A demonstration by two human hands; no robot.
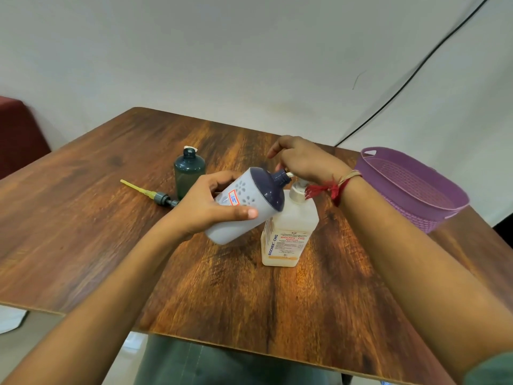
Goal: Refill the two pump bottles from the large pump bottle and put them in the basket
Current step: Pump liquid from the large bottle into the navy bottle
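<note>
The left hand (211,204) grips the white bottle (236,230), tilted with its open neck at the spout of the large pump bottle (291,232). The right hand (308,162) curls over the pump head of this bottle. To the left of the large pump bottle are the dark green bottle (189,170) and a loose pump (163,197), and to its right the purple basket (402,195).

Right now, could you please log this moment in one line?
left hand holds white bottle tilted | right hand on large bottle pump | green bottle uncapped

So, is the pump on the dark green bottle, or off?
Off. The dark green bottle stands upright with a bare open neck; a pump with a yellow tube lies on the table beside it.
</note>
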